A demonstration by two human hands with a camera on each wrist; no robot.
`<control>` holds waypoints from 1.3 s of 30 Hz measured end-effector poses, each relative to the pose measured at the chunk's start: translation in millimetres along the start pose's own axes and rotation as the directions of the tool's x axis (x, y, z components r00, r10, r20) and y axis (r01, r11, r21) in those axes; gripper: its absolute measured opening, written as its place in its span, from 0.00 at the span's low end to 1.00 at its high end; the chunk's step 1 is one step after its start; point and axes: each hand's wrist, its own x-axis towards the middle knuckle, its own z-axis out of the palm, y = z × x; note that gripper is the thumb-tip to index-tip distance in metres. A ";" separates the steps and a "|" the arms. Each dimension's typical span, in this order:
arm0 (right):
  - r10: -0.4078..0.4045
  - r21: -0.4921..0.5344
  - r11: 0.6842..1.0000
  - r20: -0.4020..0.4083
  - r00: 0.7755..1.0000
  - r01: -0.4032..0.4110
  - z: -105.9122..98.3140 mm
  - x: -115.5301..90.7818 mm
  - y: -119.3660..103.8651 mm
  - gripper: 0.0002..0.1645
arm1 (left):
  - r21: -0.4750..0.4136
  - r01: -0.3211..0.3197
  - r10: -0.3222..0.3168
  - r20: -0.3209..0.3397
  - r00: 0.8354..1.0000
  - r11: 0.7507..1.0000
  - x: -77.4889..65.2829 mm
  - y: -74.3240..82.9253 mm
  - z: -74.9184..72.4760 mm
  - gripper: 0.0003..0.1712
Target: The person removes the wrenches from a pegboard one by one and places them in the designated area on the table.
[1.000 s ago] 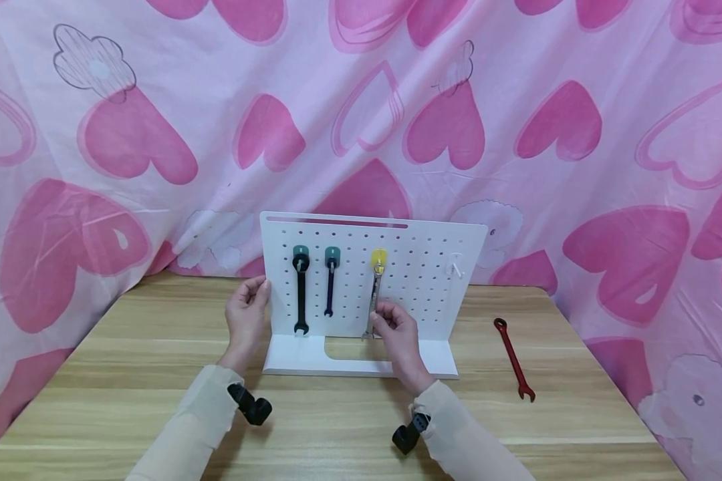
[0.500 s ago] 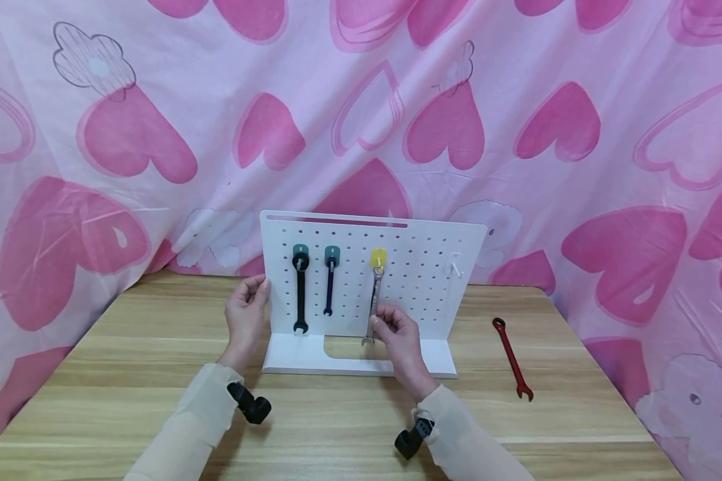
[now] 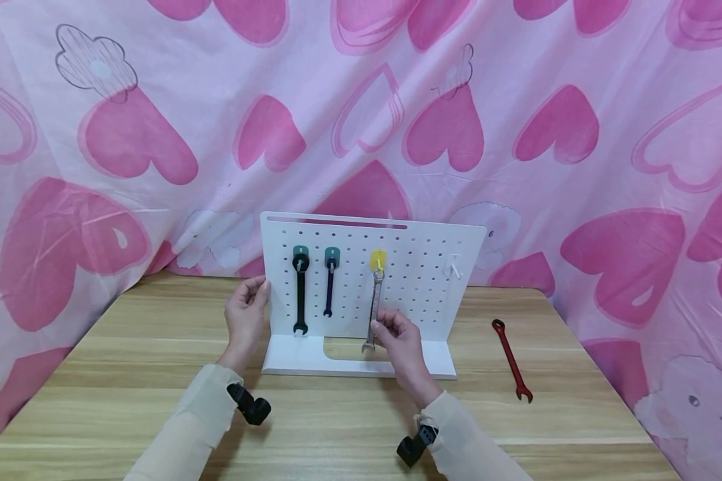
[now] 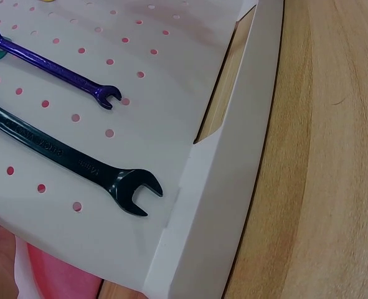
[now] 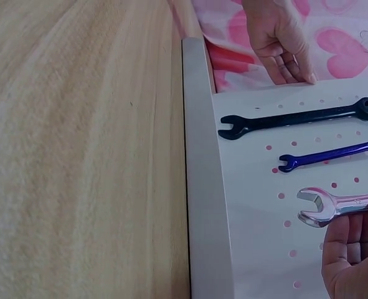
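My right hand (image 3: 402,341) pinches the lower shank of a silver combination wrench (image 3: 377,292) between thumb and fingers. Its ring end is right at the yellow hook (image 3: 378,259) on a white pegboard (image 3: 421,280), and its open jaw end points down, tilted out from the board. My left hand (image 3: 245,317) holds the board's left edge between thumb and curled fingers. To the left of the silver wrench, a large black-green wrench (image 4: 53,146) and a smaller purple wrench (image 4: 53,67) hang from green hooks.
A red combination wrench (image 3: 513,361) lies on the wooden table (image 3: 337,427) right of the pegboard. Near the board's right side is a bare white hook (image 3: 454,266). A pink heart-patterned curtain (image 3: 361,100) hangs behind the table.
My right hand has moved slightly down and toward me, bringing the silver wrench lower, its jaw end farther out from the board. My left hand stays at the board's edge.
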 end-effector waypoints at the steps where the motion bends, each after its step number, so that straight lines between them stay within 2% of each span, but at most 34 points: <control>1: 0.000 0.007 1.000 0.002 1.000 0.000 -0.1 -0.4 -0.1 0.10 | 0.000 0.001 -0.001 0.001 1.000 1.000 0.1 -0.1 0.0 0.19; 18: -0.008 0.035 0.999 0.017 1.000 0.008 -4.3 -8.0 -2.2 0.10 | 0.003 0.017 -0.017 0.002 1.000 1.000 1.2 -1.4 -0.3 0.19; 26: 0.027 0.042 0.999 0.030 0.999 -0.028 -5.7 -12.7 -7.1 0.11 | -0.003 0.024 -0.024 0.006 1.000 1.000 0.9 -0.9 -0.3 0.20; 39: 0.036 0.079 0.996 0.039 0.999 -0.039 -6.4 -17.4 -10.5 0.07 | -0.003 0.014 -0.014 0.006 1.000 1.000 1.0 -2.6 0.0 0.19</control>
